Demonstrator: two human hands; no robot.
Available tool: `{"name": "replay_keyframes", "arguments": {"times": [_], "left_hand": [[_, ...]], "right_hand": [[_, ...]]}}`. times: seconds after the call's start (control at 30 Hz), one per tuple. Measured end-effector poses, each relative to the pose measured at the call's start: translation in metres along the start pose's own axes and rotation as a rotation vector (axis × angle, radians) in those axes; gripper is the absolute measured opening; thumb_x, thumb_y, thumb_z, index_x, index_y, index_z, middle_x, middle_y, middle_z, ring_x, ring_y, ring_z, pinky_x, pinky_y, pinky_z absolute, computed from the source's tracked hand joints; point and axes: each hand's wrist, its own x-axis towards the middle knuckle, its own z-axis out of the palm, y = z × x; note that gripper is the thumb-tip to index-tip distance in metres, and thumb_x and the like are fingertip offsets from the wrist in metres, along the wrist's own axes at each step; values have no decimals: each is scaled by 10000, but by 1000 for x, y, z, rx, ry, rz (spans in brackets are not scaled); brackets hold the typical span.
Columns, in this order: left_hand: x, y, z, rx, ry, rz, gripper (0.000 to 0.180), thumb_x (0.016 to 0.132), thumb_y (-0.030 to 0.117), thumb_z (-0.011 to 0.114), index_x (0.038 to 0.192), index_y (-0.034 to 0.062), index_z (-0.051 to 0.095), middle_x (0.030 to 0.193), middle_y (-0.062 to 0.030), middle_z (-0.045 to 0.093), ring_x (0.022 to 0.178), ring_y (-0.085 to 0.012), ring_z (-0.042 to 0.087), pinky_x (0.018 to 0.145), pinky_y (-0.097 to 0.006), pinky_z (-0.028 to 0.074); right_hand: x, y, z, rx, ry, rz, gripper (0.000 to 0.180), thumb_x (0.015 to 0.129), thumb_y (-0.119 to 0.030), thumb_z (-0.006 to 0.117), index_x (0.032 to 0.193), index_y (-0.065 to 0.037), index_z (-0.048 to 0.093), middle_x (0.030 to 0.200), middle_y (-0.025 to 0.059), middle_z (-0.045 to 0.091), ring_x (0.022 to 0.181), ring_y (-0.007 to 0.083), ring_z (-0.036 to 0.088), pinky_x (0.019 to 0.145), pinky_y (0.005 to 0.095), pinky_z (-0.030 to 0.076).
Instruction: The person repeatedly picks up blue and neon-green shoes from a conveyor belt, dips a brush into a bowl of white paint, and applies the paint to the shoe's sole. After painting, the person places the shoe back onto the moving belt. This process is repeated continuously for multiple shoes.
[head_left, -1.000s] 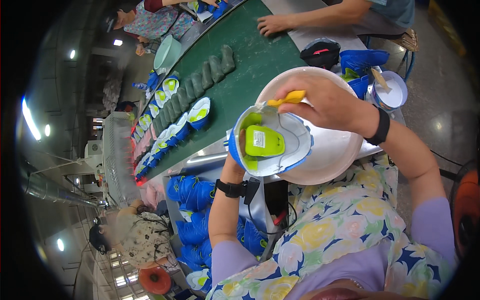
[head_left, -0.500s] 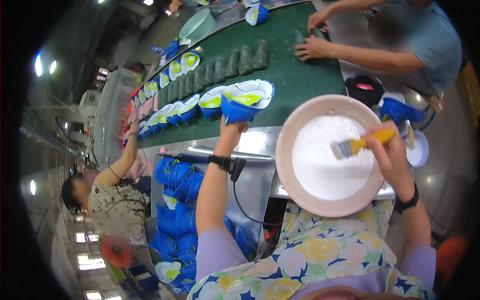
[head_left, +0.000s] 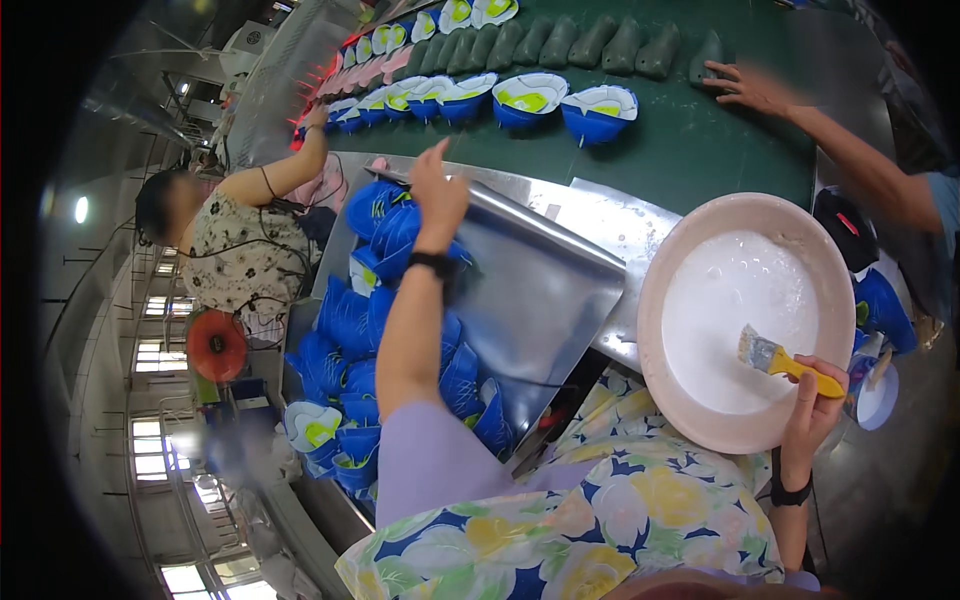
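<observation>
My right hand [head_left: 812, 415] grips the yellow handle of a paintbrush [head_left: 785, 366], its bristles over the white liquid [head_left: 735, 300] in a wide pinkish basin [head_left: 655, 250]. My left hand [head_left: 438, 195] is empty, slightly blurred, with fingers stretched out. It hovers beside a metal tray [head_left: 540, 290] and just above a heap of blue shoe uppers [head_left: 345, 330] at the tray's left. On the green conveyor belt [head_left: 690, 140] stands a blue shoe upper [head_left: 598, 122] with a white and lime inside, at the near end of a row of similar uppers.
Dark green shoe lasts [head_left: 590, 42] line the belt's middle, with more uppers [head_left: 455, 14] beyond. At the right, a co-worker's hand [head_left: 745, 88] touches a last. Another person [head_left: 250, 220] reaches to the belt at the left. A black item [head_left: 845, 228] and a white bowl [head_left: 880, 395] lie right of the basin.
The blue upper from my left hand now stands on the belt, and that hand has moved left, empty. My right hand keeps the paintbrush over the basin. The view has shifted.
</observation>
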Motion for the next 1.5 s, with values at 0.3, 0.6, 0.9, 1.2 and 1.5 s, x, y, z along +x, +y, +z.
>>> {"name": "replay_keyframes", "arguments": {"times": [0.3,0.6,0.9,1.2,1.5], "left_hand": [[-142,-23,-70,342,-478,-41,513,707,105,679,1210,164,595,1184,-136,538,988,-383,608,811,-471,519],[-109,70,-83,-1223,-321,-915,446,893,241,634,1300,119,496,1143,-78,621,984,-244,652,842,-414,527],[-152,121,-89,100,-384,771,707,704,74,743,1372,115,514,1355,-133,522,1253,-378,467,1035,-432,396],[-114,59,-121,-269,-324,-20,528,825,-72,516,1313,132,527,1115,-127,635,838,-289,648,739,-368,546],[-82,73,-150,-1206,-423,-618,349,960,91,591,1300,43,527,1145,-59,651,984,-172,659,831,-312,558]], "right_hand": [[15,7,6,152,-28,-41,141,997,-53,530,1128,-4,508,1071,111,614,957,145,627,781,257,550],[24,-1,9,46,-117,-30,196,952,-98,638,1086,6,539,963,85,650,880,134,663,783,251,544],[41,-38,35,-286,-441,-169,233,915,-168,666,1049,-11,560,832,183,676,754,288,678,645,350,506],[38,-50,34,-488,-731,-330,209,901,-145,633,1029,1,559,920,209,660,879,381,656,765,440,495],[57,-58,-13,-355,-518,-286,196,939,-168,623,1020,-4,554,760,150,623,719,263,630,680,352,476]]}}
